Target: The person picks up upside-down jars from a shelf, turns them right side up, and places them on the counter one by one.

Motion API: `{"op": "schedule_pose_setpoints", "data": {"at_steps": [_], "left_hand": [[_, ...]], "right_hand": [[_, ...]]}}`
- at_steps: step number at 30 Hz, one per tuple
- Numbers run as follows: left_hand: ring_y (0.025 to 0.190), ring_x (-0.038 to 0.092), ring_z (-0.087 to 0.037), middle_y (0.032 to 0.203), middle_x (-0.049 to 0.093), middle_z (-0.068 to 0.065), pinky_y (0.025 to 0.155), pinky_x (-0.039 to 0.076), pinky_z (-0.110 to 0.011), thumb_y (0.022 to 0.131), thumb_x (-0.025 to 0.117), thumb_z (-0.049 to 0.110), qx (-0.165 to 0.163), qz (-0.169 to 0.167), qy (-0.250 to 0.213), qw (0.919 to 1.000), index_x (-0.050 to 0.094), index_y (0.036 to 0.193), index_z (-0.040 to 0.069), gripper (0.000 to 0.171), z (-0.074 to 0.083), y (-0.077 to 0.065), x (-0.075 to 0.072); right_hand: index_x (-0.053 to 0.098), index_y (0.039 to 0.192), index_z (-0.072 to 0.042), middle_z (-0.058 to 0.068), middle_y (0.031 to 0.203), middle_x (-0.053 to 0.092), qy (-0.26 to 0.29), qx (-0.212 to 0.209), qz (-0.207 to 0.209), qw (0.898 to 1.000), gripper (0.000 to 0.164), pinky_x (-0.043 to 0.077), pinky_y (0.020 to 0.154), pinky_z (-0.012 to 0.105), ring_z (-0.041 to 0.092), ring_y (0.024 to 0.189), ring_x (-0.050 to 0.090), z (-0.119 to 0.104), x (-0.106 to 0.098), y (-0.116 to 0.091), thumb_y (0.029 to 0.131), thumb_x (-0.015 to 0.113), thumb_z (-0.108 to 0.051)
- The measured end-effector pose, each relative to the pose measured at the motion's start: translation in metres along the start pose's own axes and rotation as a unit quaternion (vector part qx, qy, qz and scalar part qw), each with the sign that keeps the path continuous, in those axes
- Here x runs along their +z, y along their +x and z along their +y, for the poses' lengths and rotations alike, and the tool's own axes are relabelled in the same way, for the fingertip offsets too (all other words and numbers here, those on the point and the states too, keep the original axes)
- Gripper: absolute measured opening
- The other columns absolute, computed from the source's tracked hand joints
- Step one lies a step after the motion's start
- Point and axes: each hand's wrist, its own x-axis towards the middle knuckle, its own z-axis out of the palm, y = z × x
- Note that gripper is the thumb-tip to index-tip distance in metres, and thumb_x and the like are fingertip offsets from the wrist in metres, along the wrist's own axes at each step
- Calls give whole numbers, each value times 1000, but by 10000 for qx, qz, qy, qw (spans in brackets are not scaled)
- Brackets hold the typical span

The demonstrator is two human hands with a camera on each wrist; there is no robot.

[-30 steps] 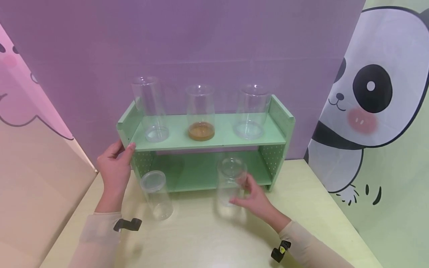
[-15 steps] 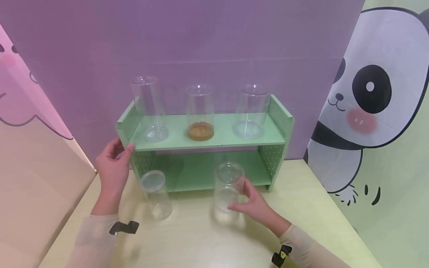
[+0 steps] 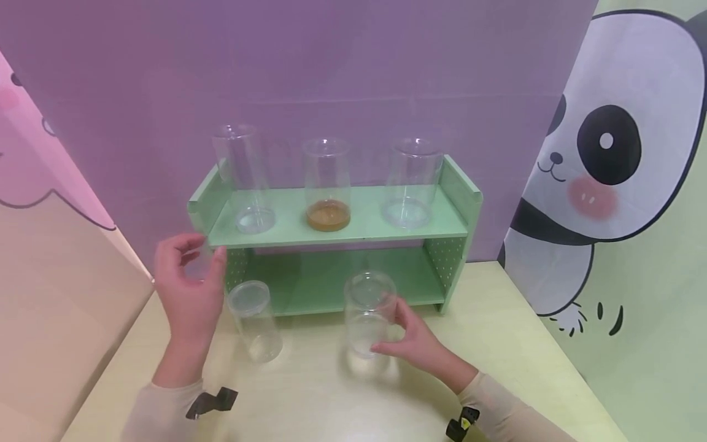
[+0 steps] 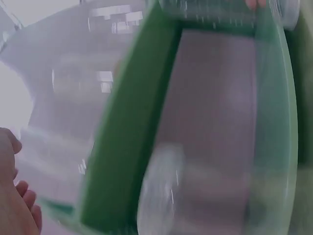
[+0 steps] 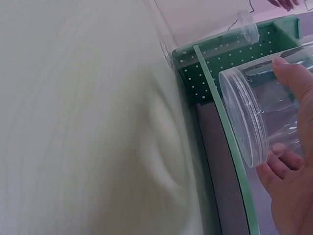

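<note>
In the head view my right hand (image 3: 420, 347) grips a wide clear plastic jar (image 3: 369, 319) between thumb and fingers, in front of the green two-tier shelf (image 3: 337, 240). The right wrist view shows that jar's round end (image 5: 244, 117) held off the table, with light and shadow beneath it. My left hand (image 3: 190, 298) is beside the shelf's left end, fingers loosely bent and holding nothing. To its right, a narrower clear jar (image 3: 258, 325) stands on the table just before the shelf. The left wrist view is blurred.
Along the upper tier stand a tall clear jar (image 3: 248, 178), a clear jar with a brown base (image 3: 328, 216) and a wide clear jar (image 3: 413, 184). A purple backdrop (image 3: 342, 73) hangs behind. A panda picture (image 3: 585, 184) covers the right wall.
My left hand has let go of the shelf's left end and moved slightly toward me. The right hand has brought its jar a little left and nearer to me.
</note>
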Motion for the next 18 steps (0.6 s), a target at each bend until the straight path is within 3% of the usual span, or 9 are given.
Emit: {"op": "schedule_pose_setpoints", "data": {"at_steps": [2, 5, 7, 9, 11, 14, 18], "left_hand": [[107, 61, -4, 106, 70, -3, 96, 51, -21, 91, 81, -6, 266, -438, -151, 9986, 72, 110, -12, 23, 12, -11, 9], [103, 65, -9, 106, 73, -15, 94, 54, -23, 91, 85, -4, 497, -1597, -240, 9856, 73, 108, -6, 21, 26, -29, 23], [108, 67, -14, 113, 74, -11, 96, 58, -29, 92, 88, 3, 419, -2487, -197, 9675, 73, 115, -2, 29, 34, -42, 35], [119, 66, -21, 125, 70, -7, 102, 60, -39, 92, 92, 16, 172, -3386, -39, 9408, 69, 128, 2, 45, 39, -52, 45], [129, 64, -25, 138, 65, -3, 107, 59, -49, 91, 94, 29, -93, -4071, 157, 9132, 64, 142, 7, 62, 43, -61, 53], [138, 59, -26, 149, 58, -1, 114, 55, -55, 88, 95, 44, -366, -4681, 294, 8825, 55, 155, 12, 85, 46, -70, 64], [139, 59, -27, 155, 55, -4, 114, 54, -56, 83, 97, 51, -464, -4971, 212, 8662, 49, 161, 11, 100, 48, -77, 74]], "right_hand": [[42, 166, -10, 14, 154, 61, 29, -52, -53, 10000, 102, 50, 116, 65, 45, 142, 57, -2, 2, -1, 82, 99, -12], [43, 165, -9, 15, 152, 61, -15, -137, -131, 9998, 101, 51, 115, 65, 47, 141, 56, -5, 4, -2, 82, 99, -13], [44, 165, -11, 13, 152, 61, -83, -174, -165, 9997, 100, 50, 115, 67, 47, 141, 56, -6, 4, -3, 81, 99, -14], [45, 164, -12, 11, 152, 61, -158, -226, -210, 9994, 100, 48, 117, 69, 47, 141, 57, -7, 5, -4, 81, 100, -16], [46, 164, -15, 9, 154, 60, -163, -217, -262, 9993, 100, 46, 118, 70, 46, 142, 57, -7, 6, -6, 81, 100, -17], [45, 165, -17, 7, 158, 58, -176, -229, -346, 9990, 100, 44, 119, 71, 44, 143, 56, -7, 7, -7, 81, 100, -19], [42, 167, -19, 6, 161, 56, -196, -254, -428, 9986, 103, 41, 122, 70, 41, 144, 56, -9, 9, -9, 82, 100, -22]]}}
